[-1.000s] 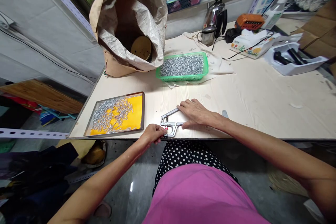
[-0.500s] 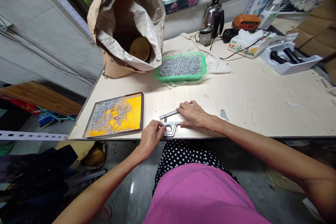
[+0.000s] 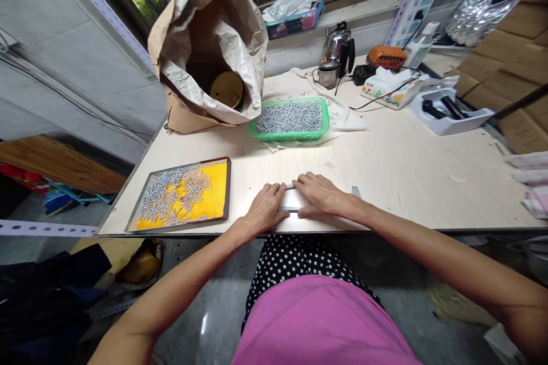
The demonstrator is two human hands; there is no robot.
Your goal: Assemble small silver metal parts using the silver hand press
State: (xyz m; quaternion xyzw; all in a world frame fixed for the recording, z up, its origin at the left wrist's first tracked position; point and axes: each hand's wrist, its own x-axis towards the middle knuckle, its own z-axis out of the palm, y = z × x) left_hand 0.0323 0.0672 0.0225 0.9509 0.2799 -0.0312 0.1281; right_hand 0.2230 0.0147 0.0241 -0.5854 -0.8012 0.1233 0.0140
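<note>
At the front edge of the table lies a grey metal tool (image 3: pixel 290 209) with two handles, like spring-loaded pliers. My left hand (image 3: pixel 267 209) is closed over its head end and hides the spring and jaws. Over the ends of both handles, my right hand (image 3: pixel 317 195) is wrapped, thumb on the near handle and fingers on the far one. The handles stand apart, with tabletop showing between them. Left of my hands is a shallow tray (image 3: pixel 228 188) with a yellow bottom, holding many small metal pins (image 3: pixel 165 197) that look like screws or rivets.
A green plastic basket (image 3: pixel 289 136) full of similar pins stands behind my hands. At the back left is a large open sack (image 3: pixel 188 94). A kettle (image 3: pixel 338 48), a metal cup (image 3: pixel 328 75), a tissue pack (image 3: pixel 389 91) and a white tray (image 3: pixel 464 122) stand toward the back right.
My left hand has moved from pinching at the tool's head to covering it from above. My right hand keeps its hold on the handles. The view has shifted slightly.
</note>
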